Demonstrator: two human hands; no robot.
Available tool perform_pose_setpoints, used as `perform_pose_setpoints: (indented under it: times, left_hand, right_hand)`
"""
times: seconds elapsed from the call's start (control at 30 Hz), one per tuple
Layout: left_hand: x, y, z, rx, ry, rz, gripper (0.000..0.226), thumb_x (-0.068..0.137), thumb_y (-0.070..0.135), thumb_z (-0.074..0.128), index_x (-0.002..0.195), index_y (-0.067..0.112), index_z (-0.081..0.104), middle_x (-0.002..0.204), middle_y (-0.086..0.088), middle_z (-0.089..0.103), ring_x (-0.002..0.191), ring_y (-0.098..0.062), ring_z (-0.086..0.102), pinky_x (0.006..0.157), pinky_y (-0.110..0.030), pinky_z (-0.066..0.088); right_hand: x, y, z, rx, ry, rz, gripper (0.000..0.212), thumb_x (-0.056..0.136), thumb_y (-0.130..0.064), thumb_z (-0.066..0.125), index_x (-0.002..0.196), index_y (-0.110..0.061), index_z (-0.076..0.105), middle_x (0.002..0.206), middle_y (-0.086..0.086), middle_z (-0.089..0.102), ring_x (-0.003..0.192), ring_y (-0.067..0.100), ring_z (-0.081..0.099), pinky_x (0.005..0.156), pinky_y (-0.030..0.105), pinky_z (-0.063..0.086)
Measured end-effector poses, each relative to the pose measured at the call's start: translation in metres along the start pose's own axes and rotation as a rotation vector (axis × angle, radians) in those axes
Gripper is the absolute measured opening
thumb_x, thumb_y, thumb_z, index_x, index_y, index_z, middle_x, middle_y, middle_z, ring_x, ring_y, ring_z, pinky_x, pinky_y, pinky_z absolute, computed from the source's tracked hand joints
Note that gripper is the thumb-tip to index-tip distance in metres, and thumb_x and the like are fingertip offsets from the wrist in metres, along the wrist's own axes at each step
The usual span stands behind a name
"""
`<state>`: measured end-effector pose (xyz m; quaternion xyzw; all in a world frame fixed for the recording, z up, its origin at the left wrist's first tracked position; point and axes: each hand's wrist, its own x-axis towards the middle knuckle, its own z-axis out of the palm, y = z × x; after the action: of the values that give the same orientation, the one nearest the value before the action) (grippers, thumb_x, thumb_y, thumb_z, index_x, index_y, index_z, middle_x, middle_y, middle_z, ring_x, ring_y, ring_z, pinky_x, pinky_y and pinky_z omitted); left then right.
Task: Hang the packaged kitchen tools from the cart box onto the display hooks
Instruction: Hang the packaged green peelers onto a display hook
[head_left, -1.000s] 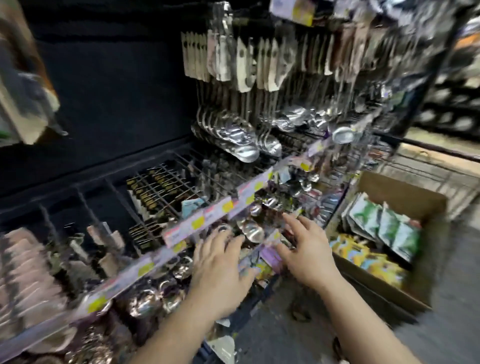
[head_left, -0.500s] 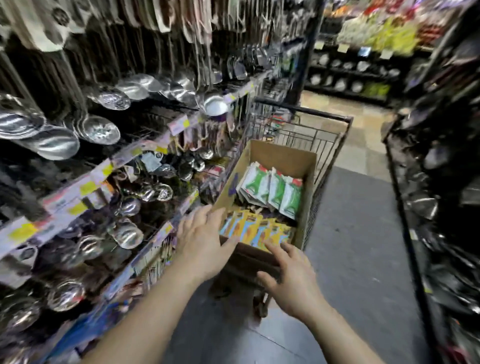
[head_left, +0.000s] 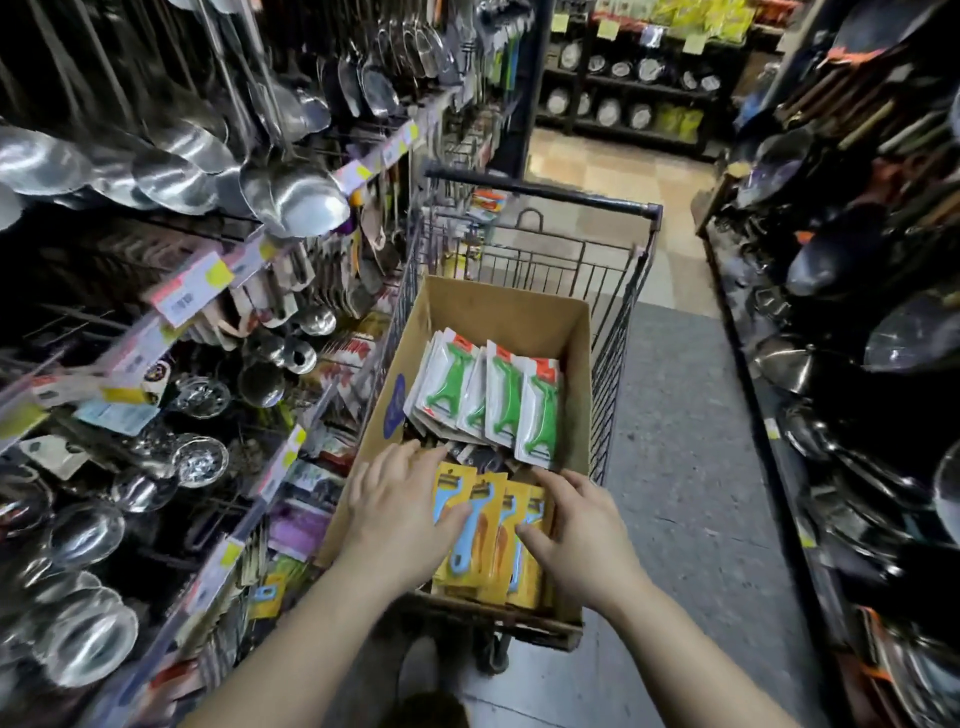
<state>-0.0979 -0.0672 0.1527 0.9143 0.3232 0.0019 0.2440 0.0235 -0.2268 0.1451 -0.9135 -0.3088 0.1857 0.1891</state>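
A cardboard box (head_left: 498, 312) sits in a wire shopping cart (head_left: 613, 291). At its near end lies a row of yellow-carded peelers (head_left: 491, 525) with blue handles; further back stand white packs of green peelers (head_left: 498, 400). My left hand (head_left: 400, 509) rests on the left side of the yellow packs, thumb across a blue handle. My right hand (head_left: 576, 525) lies on their right side, fingers curving over the top edge and thumb against a card. The display hooks (head_left: 291, 291) on the left rack carry packaged tools and ladles.
Hanging steel ladles (head_left: 306, 197) and strainers (head_left: 200, 460) fill the left shelving with price rails (head_left: 249, 260). Dark pans and woks (head_left: 841, 249) line the right shelving. The grey aisle floor (head_left: 680, 467) runs beside the cart toward shelves at the back.
My view swung from the left rack to the cart. Both hands left the shelf rail, reached over the box's near edge and now sit on the yellow peeler packs.
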Motion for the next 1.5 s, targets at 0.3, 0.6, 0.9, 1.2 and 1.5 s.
perform_pose_setpoints:
  times: [0.3,0.6,0.9,1.2,1.5]
  left_hand:
    - [0.113,-0.011,-0.005,0.069,-0.150,0.073,0.069,0.098,0.056,0.048,0.157,0.033,0.020,0.166,0.001,0.014,0.154,-0.021,0.006,0.126,-0.042,0.003]
    - [0.230,-0.003,0.005,0.000,-0.152,0.050,0.069,0.097,0.050,0.053,0.156,0.026,0.027,0.163,-0.006,0.024,0.151,-0.025,0.015,0.123,-0.041,0.011]
    - [0.298,-0.006,0.074,0.030,-0.261,-0.028,0.071,0.096,0.049,0.056,0.156,0.023,0.028,0.161,-0.008,0.030,0.149,-0.028,0.021,0.121,-0.043,0.015]
    - [0.351,0.006,0.146,-0.109,-0.320,-0.249,0.082,0.090,0.047,0.066,0.153,0.012,0.027,0.150,-0.018,0.041,0.137,-0.038,0.040,0.110,-0.047,0.038]
    - [0.367,0.001,0.177,-0.324,-0.246,-0.449,0.019,0.100,0.025,0.053,0.084,0.015,0.049,0.081,0.000,0.050,0.082,-0.029,0.052,0.071,-0.032,0.041]
  right_hand:
    - [0.145,-0.017,-0.017,0.063,0.038,0.144,0.069,0.093,-0.044,0.062,0.153,-0.028,0.033,0.155,0.007,0.035,0.144,0.026,0.029,0.117,0.035,0.027]
    - [0.167,0.000,0.011,0.076,-0.061,0.194,0.068,0.092,-0.046,0.062,0.152,-0.031,0.034,0.154,0.004,0.038,0.145,0.022,0.030,0.117,0.035,0.028]
    - [0.239,0.043,0.038,0.214,-0.096,0.347,0.074,0.092,-0.036,0.064,0.155,-0.021,0.028,0.154,0.009,0.036,0.140,0.027,0.038,0.117,0.038,0.031]
    - [0.321,0.070,0.080,0.377,-0.084,0.622,0.084,0.087,-0.032,0.065,0.154,-0.010,0.021,0.141,0.022,0.045,0.128,0.041,0.048,0.106,0.047,0.044]
    - [0.337,0.076,0.088,0.448,-0.068,0.701,0.057,0.081,-0.021,0.067,0.135,-0.012,0.053,0.125,0.014,0.058,0.109,0.032,0.061,0.097,0.040,0.051]
